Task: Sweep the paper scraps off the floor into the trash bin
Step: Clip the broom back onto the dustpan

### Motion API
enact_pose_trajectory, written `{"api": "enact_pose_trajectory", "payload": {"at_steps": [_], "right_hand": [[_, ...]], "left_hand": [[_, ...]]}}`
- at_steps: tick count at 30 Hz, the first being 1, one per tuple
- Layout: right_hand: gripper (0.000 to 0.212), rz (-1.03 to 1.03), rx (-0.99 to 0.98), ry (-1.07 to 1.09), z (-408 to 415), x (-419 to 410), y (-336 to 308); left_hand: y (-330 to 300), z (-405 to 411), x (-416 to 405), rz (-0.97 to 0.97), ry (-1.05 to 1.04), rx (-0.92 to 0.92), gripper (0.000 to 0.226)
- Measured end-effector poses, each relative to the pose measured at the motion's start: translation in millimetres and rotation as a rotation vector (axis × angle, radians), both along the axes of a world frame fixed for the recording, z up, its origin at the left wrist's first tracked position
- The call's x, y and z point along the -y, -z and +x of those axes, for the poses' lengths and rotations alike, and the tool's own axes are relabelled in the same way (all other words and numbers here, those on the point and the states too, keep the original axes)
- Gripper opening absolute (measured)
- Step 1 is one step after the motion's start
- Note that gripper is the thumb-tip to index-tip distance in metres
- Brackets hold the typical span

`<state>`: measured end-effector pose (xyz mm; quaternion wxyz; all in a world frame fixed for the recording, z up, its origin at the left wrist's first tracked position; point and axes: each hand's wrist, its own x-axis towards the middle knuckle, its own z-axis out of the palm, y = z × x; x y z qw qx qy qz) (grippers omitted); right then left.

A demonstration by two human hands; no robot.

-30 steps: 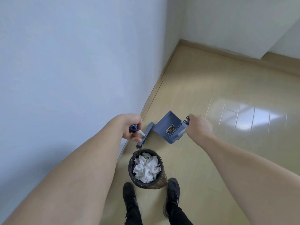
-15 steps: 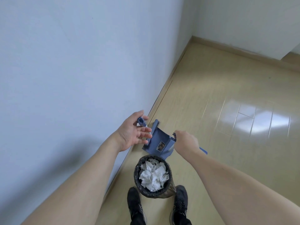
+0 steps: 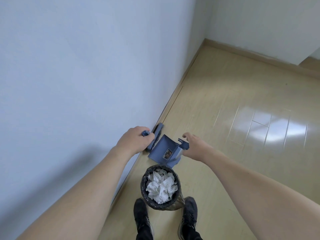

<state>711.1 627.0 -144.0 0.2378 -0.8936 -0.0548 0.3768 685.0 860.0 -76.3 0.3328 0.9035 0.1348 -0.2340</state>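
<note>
A black-lined trash bin point(image 3: 144, 185) stands between my shoes, full of crumpled white paper scraps point(image 3: 161, 187). Just beyond it the blue dustpan point(image 3: 163, 151) rests on the floor, tilted, with its mouth toward the wall. My right hand point(image 3: 194, 147) is on the dustpan's grey handle, one finger lifted. My left hand point(image 3: 134, 141) is closed around the blue-capped broom handle point(image 3: 145, 133). The broom head point(image 3: 37, 134) stays hidden except for its bristles point(image 3: 157, 135) pressed along the skirting. No loose scraps show on the floor.
A pale blue-white wall point(image 3: 78, 84) runs along the left, close to the broom. Beige wood-look floor point(image 3: 225, 118) opens to the right and ahead, ending at a far wall point(image 3: 259, 23). My black shoes point(image 3: 141, 215) flank the bin.
My left hand, open beside the broom half a second ago, has closed on its handle. The dustpan has come down beside the bin, and the broom head now lies against the wall.
</note>
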Motion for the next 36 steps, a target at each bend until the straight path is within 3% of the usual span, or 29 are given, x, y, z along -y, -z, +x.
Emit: {"api": "enact_pose_trajectory", "payload": {"at_steps": [4, 6, 9, 14, 18, 23, 28, 36], "right_hand": [[0.071, 0.080, -0.122, 0.242, -14.3, 30.0, -8.6], [0.067, 0.107, -0.191, 0.428, -24.5, 45.2, -5.8], [0.059, 0.064, -0.272, 0.534, -41.5, 67.5, 1.9], [0.043, 0.281, -0.321, 0.728, -53.3, 72.0, -4.9], [0.034, 0.200, -0.229, 0.590, -46.6, 56.0, -12.0], [0.039, 0.085, -0.209, 0.533, -39.9, 46.7, -18.1], [0.036, 0.084, -0.109, 0.524, -45.2, 43.6, -17.3], [0.035, 0.167, -0.152, 0.573, -43.0, 43.7, -12.7]], "left_hand": [[0.9, 1.4, 14.2, -0.053, -0.071, -0.006, 0.028], [-2.2, 1.9, 20.4, -0.077, -0.106, -0.016, 0.033], [-10.9, 5.6, 29.7, -0.079, -0.142, 0.001, 0.032], [-29.3, 11.7, 42.1, -0.087, -0.179, -0.041, 0.036], [-42.3, 8.8, 60.9, -0.094, -0.123, -0.065, 0.038], [-49.3, 3.5, 88.0, -0.070, -0.020, -0.057, 0.029], [-51.8, -1.4, 95.2, -0.051, -0.022, -0.052, 0.033], [-53.9, 3.7, 92.4, -0.073, -0.055, -0.069, 0.038]]}}
